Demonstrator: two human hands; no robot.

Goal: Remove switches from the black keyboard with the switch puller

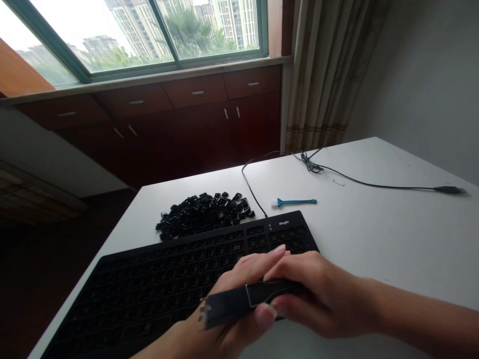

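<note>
Head camera: a long, flat black piece [230, 306] with a thin silvery line along part of it is held above the near right part of the black rectangular plastic keyboard [172, 274]. Across the left hand [239, 273] the piece is laid, its lower edge met by the thumb; its narrower end is gripped by the curled fingers of the right hand [318, 284]. Both hands are drawn close together, narrow around it. The piece's ragged end is blurred, so its exact kind cannot be told.

On the white table [381, 229], a heap of small black plastic keycaps [204, 214] is gathered just beyond the keyboard's far edge. Farther right beyond that edge are found a slim blue plastic brush with white bristles [297, 202], a thin bent metal wire [339, 183] and a bundled black cable [311, 164], which is joined to the keyboard.

For this handling, the piece is probably best steadied near its middle by the left hand and worked gently by the right, without bending. The ragged end should be kept off the keyboard's bare key positions, where it could catch.
</note>
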